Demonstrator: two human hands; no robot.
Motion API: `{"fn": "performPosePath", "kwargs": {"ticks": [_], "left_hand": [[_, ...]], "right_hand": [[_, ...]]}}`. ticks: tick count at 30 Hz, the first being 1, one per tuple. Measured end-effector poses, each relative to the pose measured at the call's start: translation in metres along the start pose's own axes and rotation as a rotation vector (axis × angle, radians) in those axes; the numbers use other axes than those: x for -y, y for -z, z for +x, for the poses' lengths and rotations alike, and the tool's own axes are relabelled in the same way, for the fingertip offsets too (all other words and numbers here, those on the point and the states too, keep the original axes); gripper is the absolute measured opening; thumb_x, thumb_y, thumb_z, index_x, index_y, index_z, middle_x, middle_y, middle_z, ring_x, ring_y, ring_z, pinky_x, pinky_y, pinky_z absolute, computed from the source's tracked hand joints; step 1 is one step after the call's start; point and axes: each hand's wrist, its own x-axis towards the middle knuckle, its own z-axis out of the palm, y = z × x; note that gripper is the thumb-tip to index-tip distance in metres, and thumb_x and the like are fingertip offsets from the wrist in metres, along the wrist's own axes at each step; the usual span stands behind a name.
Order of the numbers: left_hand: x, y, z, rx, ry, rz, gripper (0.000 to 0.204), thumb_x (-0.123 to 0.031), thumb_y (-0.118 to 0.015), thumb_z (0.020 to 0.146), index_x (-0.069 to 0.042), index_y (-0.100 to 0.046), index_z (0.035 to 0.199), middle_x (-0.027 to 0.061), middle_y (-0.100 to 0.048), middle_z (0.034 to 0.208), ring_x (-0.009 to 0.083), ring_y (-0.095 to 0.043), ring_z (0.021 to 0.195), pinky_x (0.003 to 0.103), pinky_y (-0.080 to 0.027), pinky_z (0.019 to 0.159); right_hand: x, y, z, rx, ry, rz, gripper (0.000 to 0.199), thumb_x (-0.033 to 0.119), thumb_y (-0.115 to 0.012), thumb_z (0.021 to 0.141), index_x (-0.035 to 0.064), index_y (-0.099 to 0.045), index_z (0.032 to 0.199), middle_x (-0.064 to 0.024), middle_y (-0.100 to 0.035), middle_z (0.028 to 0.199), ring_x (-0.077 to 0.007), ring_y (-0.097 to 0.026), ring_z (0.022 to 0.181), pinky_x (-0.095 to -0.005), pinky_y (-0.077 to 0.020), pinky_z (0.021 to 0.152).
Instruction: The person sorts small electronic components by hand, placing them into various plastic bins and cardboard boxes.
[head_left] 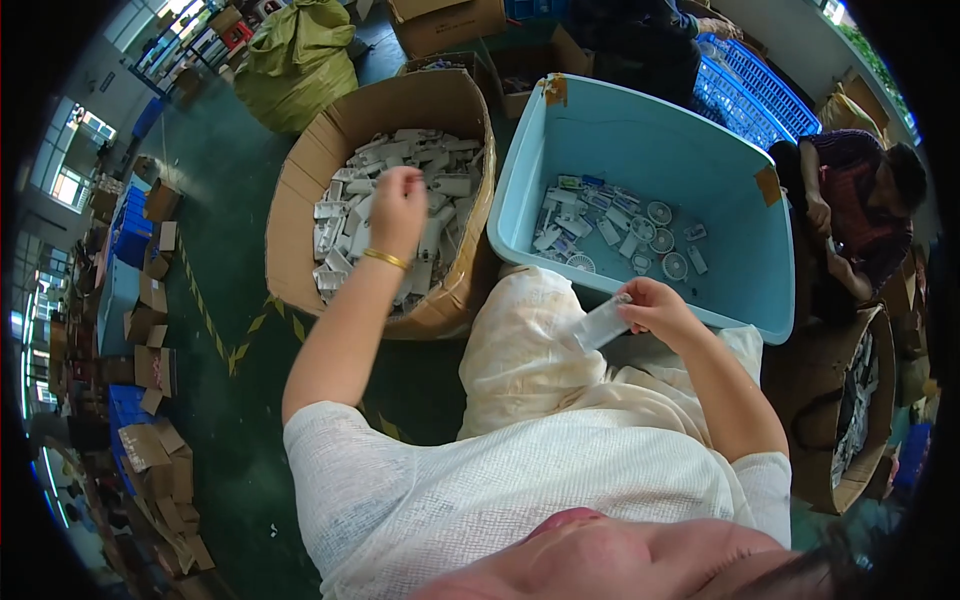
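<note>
My left hand (400, 212), with a gold bangle (385, 259) at its wrist, is raised over a cardboard box (300, 200) full of white plastic casings (440, 160). Its fingers are curled closed and slightly blurred; whatever they may hold is hidden. Between the thumb and fingers of my right hand (664, 314) is a translucent plastic casing (600, 324), tilted above my lap. That hand is just outside the near side of a light blue tub (700, 150). Inside the tub lie several small white casings (610, 232) and round fan-like pieces (661, 240).
A person (850, 210) works at the far right, beside a cardboard box (830, 400) of parts. Blue crates (755, 90) stand behind the tub. A green-yellow sack (298, 65) is at the back left. Stacked cartons (155, 460) line the left side, past yellow floor tape (210, 320).
</note>
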Motion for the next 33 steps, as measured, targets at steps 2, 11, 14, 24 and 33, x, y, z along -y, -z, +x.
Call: {"fn": "performPosePath", "kwargs": {"ticks": [2, 11, 14, 24, 33], "left_hand": [[0.105, 0.017, 0.011, 0.165, 0.177, 0.192, 0.018, -0.009, -0.055, 0.077, -0.004, -0.056, 0.094, 0.0159, -0.058, 0.097, 0.0292, -0.058, 0.084, 0.036, -0.047, 0.075], [0.19, 0.001, 0.002, 1.198, 0.253, 0.964, 0.038, -0.014, -0.054, 0.078, -0.021, -0.057, 0.115, 0.0061, -0.043, 0.127, 0.0291, -0.037, 0.119, 0.041, -0.034, 0.099], [0.201, -0.002, 0.003, 1.211, 0.273, 1.014, 0.037, -0.013, -0.059, 0.076, -0.017, -0.058, 0.113, 0.006, -0.045, 0.126, 0.0288, -0.037, 0.119, 0.041, -0.034, 0.099], [0.18, 0.024, 0.018, 0.677, 0.336, 0.77, 0.025, -0.016, -0.056, 0.08, -0.005, -0.059, 0.101, 0.0111, -0.055, 0.107, 0.0326, -0.05, 0.101, 0.043, -0.042, 0.085], [-0.064, -0.003, -0.034, 0.524, -0.26, -0.326, 0.021, -0.008, -0.053, 0.082, 0.0, -0.056, 0.101, 0.0143, -0.057, 0.105, 0.0299, -0.054, 0.098, 0.035, -0.043, 0.086]], "right_hand": [[0.011, -0.023, 0.034, -0.065, 0.042, -0.08, 0.02, 0.015, -0.064, 0.078, 0.0011, -0.057, 0.091, -0.0021, -0.056, 0.072, -0.0087, -0.05, 0.061, -0.0221, -0.0423, 0.055], [0.095, -0.114, 0.065, 0.072, 0.543, -0.29, 0.063, 0.009, -0.064, 0.079, 0.0085, -0.027, 0.131, -0.0153, -0.035, 0.127, -0.0198, -0.059, 0.092, -0.0272, -0.0479, 0.067], [0.064, -0.105, 0.065, 0.091, 0.679, -0.513, 0.054, 0.006, -0.059, 0.077, 0.0045, -0.034, 0.125, -0.0158, -0.037, 0.125, -0.0211, -0.059, 0.086, -0.0309, -0.0499, 0.07], [-0.009, -0.061, 0.043, -0.131, 0.437, -0.265, 0.034, 0.002, -0.055, 0.08, 0.0052, -0.047, 0.113, -0.0086, -0.049, 0.107, -0.0146, -0.056, 0.076, -0.0263, -0.0468, 0.071], [-0.019, -0.056, 0.014, -0.144, 0.35, 0.065, 0.052, 0.016, -0.059, 0.084, 0.0069, -0.035, 0.129, -0.0101, -0.049, 0.117, -0.0105, -0.055, 0.075, -0.0247, -0.0465, 0.065]]}}
